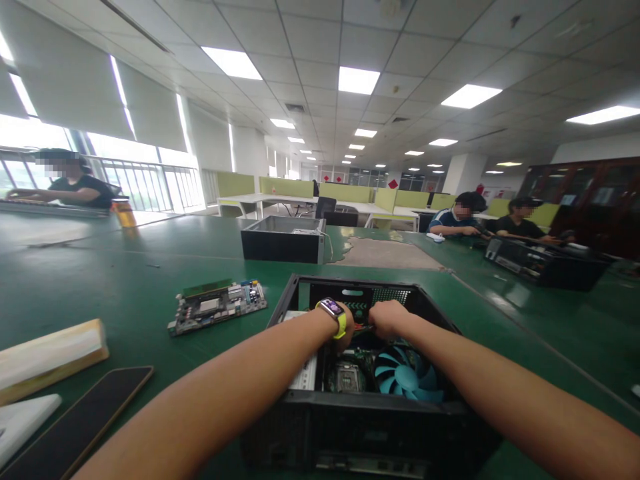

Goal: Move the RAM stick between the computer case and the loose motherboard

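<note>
Both my hands reach into an open black computer case [370, 403] lying on the green table. My right hand [390, 319] is closed, its fingers curled down near the far wall of the case; what it grips is hidden. Beside it, my left hand [346, 333] reaches down behind a wrist with a yellow-banded watch [331, 307], and its fingers are hidden. Thin reddish cables [361, 327] show between the two hands. Below them in the case are a motherboard with a CPU socket [349, 377] and a blue fan [406, 379].
Left of the case lies a loose motherboard [215, 305]; nearer are a phone [85, 427] and a pale block [53, 357]. Another open case [283, 247] stands beyond. Two people sit at the right near a black case [545, 263]; another person [80, 190] sits far left.
</note>
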The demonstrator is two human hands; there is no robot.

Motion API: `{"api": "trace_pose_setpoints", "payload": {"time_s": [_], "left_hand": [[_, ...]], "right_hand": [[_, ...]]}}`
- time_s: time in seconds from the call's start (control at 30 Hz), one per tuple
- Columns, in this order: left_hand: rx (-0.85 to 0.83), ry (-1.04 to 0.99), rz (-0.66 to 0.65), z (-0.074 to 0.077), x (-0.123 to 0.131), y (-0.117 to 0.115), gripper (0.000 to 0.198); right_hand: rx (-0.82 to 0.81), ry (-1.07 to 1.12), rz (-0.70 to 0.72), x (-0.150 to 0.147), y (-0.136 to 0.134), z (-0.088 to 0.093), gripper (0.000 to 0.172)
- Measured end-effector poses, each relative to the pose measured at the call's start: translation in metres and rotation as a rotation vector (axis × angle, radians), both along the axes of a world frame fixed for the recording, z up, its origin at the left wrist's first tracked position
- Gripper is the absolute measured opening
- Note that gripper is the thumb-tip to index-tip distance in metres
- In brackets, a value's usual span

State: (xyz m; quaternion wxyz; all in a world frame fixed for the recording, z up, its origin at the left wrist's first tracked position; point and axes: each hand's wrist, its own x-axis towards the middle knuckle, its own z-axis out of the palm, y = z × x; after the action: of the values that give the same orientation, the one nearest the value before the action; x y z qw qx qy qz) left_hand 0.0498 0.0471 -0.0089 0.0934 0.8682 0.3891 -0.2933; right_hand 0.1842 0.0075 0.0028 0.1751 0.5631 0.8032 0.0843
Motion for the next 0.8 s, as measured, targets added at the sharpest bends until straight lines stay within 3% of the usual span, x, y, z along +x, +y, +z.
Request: {"api": "trace_pose_setpoints", "payload": {"time_s": [0.3, 0.4, 0.47, 0.57, 0.63, 0.7, 0.8], "left_hand": [[-0.024, 0.087, -0.041, 0.008, 0.002, -0.005, 0.025], [-0.046, 0.061, -0.043, 0.031, -0.003, -0.011, 0.034], [0.001, -0.142, -0.070, 0.056, -0.015, -0.013, 0.043], [0.222, -0.678, -0.036, 0.093, -0.052, -0.007, 0.044], [0.389, -0.841, 0.067, 0.103, -0.089, 0.002, 0.046], [0.540, -0.876, 0.210, 0.096, -0.131, 0.012, 0.052], [0.688, -0.817, 0.466, 0.058, -0.196, 0.022, 0.057]], "right_hand": [[-0.035, 0.011, -0.037, -0.002, -0.004, 0.004, 0.033], [-0.061, 0.071, -0.049, 0.004, -0.003, 0.014, 0.038], [-0.078, 0.165, -0.070, 0.010, -0.002, 0.022, 0.040], [-0.062, 0.362, -0.093, 0.018, -0.002, 0.038, 0.036], [-0.028, 0.558, -0.069, 0.017, -0.009, 0.051, 0.041], [-0.008, 0.786, 0.010, 0.009, -0.026, 0.067, 0.047], [0.022, 1.020, 0.286, -0.018, -0.072, 0.089, 0.048]]}}
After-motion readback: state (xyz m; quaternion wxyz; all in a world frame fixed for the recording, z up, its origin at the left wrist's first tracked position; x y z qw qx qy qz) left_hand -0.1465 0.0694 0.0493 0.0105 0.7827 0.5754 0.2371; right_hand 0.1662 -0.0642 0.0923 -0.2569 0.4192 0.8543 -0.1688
